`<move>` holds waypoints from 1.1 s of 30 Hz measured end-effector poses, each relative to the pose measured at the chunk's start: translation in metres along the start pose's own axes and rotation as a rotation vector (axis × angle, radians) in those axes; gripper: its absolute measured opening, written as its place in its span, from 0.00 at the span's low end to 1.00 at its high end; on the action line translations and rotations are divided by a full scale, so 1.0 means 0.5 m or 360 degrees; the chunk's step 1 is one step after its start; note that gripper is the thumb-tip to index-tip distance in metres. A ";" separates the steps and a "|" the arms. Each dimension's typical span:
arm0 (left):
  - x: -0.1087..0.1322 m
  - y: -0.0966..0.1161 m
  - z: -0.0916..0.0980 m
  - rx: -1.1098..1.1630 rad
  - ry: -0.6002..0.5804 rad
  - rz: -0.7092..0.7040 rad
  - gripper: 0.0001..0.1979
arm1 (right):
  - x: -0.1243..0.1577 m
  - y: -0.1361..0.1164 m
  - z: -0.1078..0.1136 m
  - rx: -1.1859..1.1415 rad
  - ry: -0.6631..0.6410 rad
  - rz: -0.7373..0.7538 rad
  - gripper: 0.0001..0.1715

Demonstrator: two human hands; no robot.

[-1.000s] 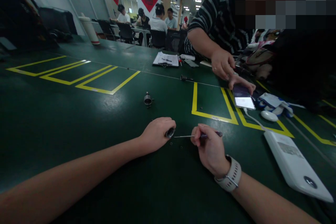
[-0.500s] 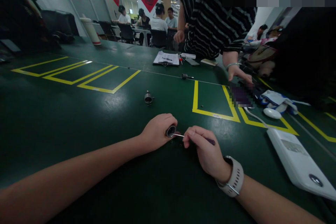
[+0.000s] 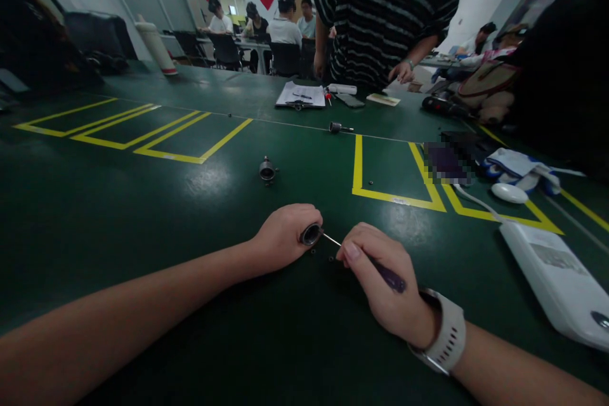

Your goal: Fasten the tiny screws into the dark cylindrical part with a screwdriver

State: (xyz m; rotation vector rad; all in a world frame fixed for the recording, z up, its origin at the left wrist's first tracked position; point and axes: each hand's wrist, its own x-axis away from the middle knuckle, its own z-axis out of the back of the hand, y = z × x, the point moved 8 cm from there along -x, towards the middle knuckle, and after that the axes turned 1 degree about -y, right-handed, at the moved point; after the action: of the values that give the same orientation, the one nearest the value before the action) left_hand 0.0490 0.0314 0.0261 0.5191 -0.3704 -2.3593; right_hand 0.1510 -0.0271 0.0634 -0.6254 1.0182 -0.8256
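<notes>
My left hand [image 3: 287, 236] is closed round a dark metal cup-shaped part [image 3: 311, 235], its round opening turned toward me. In my right hand [image 3: 380, 273] is a thin tool that looks like a screwdriver [image 3: 392, 279], with a dark purple handle and a slim bright shaft. The shaft's tip reaches the right rim of the metal part; whether it touches cannot be made out. Two tiny dark rings, one of them a small nut-like ring [image 3: 331, 259], lie on the table just below. Farther off stands a similar metal part [image 3: 267, 169] with a small side stub.
Another cup-shaped part with a stem [image 3: 335, 127] lies beyond. Yellow tape [image 3: 399, 202] marks outlines on the green table [image 3: 200, 304]. A white device [image 3: 547, 285], gloves [image 3: 518, 168] and a clipboard [image 3: 301, 95] lie around. A person in a striped shirt [image 3: 385, 19] stands opposite.
The tool's tip has moved from inside the metal part's opening to its right rim, and my right hand has shifted slightly right and down. The person opposite has drawn their hand back from the table.
</notes>
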 end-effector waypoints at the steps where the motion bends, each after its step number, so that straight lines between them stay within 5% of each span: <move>1: 0.000 0.003 -0.002 -0.0021 -0.0008 -0.0026 0.06 | -0.001 -0.007 -0.002 0.0066 -0.0019 0.0031 0.15; 5: 0.000 0.016 -0.006 -0.0126 -0.0048 -0.0119 0.05 | -0.007 0.001 -0.006 0.0054 -0.0070 -0.0004 0.15; 11: 0.004 0.023 0.001 -0.0101 -0.0001 -0.0134 0.05 | -0.001 0.103 -0.003 -0.0752 0.0115 -0.0563 0.16; 17: 0.004 0.018 0.015 0.0077 0.0127 -0.0101 0.05 | 0.005 0.122 -0.014 -0.1115 0.0201 -0.0735 0.15; 33: 0.001 0.028 -0.007 -0.0357 -0.0074 -0.0072 0.05 | 0.006 0.130 -0.004 -0.1029 0.0250 -0.0754 0.17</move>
State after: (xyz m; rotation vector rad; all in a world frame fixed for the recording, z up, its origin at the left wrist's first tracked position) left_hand 0.0582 0.0206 0.0285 0.3708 -0.1128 -2.4214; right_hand 0.1694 0.0061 0.0104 -1.4086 1.3141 -0.9645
